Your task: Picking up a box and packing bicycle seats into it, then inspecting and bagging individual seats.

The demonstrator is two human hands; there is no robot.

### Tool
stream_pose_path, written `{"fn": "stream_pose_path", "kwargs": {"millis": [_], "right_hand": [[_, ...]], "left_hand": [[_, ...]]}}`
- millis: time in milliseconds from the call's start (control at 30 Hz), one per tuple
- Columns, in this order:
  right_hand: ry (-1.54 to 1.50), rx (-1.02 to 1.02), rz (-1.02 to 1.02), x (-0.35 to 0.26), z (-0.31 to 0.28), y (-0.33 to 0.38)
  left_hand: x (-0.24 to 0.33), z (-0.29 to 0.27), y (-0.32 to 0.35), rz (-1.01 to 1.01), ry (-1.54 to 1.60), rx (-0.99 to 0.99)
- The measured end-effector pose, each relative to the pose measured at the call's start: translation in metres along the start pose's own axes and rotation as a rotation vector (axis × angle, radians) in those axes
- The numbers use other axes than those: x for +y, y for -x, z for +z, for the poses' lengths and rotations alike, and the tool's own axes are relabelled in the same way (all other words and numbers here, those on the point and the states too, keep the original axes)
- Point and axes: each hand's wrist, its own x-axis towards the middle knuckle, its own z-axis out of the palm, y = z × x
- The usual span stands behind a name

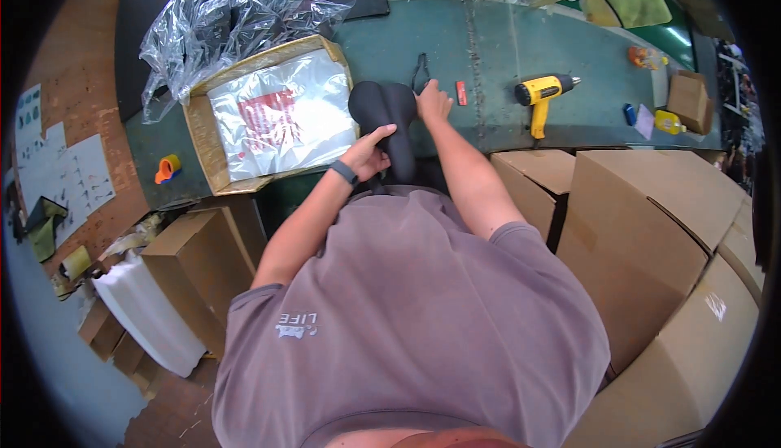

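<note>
Black bike saddle (389,126) sits at frame centre, on the near edge of the green workbench (488,41), nose pointing down toward the person's torso. Left hand (368,153) grasps the saddle's left flank, thumb up over the top surface; dark wristband on that wrist. Right hand (432,100) is clamped on the saddle's wide rear end at its upper right corner, fingers curled over the edge. Just left of the saddle: shallow cardboard tray (203,135) holding a clear plastic bag with red print (281,118). Crumpled clear plastic bags (236,8) piled in the upper left. Yellow heat gun (541,94) lies on the bench right of centre, well apart from the hands. Closed cardboard boxes (643,228) stacked at right.
</note>
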Motion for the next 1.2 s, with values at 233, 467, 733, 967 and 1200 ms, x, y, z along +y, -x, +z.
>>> {"fn": "stream_pose_path", "kwargs": {"millis": [233, 467, 733, 967, 1200], "right_hand": [[-0.128, 0.022, -0.042, -0.026, -0.149, -0.029], [0.007, -0.357, -0.378, -0.101, -0.212, 0.057], [0.384, -0.624, -0.25, -0.132, -0.205, 0.066], [0.44, -0.589, -0.285, -0.133, -0.161, 0.042], [0.425, -0.532, -0.261, -0.131, -0.143, 0.034]], "left_hand": [[-0.035, 0.026, -0.057, 0.219, 0.353, 0.111], [-0.037, 0.039, -0.081, 0.211, 0.611, 0.037], [-0.052, 0.043, -0.091, -0.079, 0.595, 0.149], [-0.075, 0.026, -0.116, -0.09, 0.559, 0.17], [-0.073, 0.026, -0.116, -0.109, 0.538, 0.215]]}}
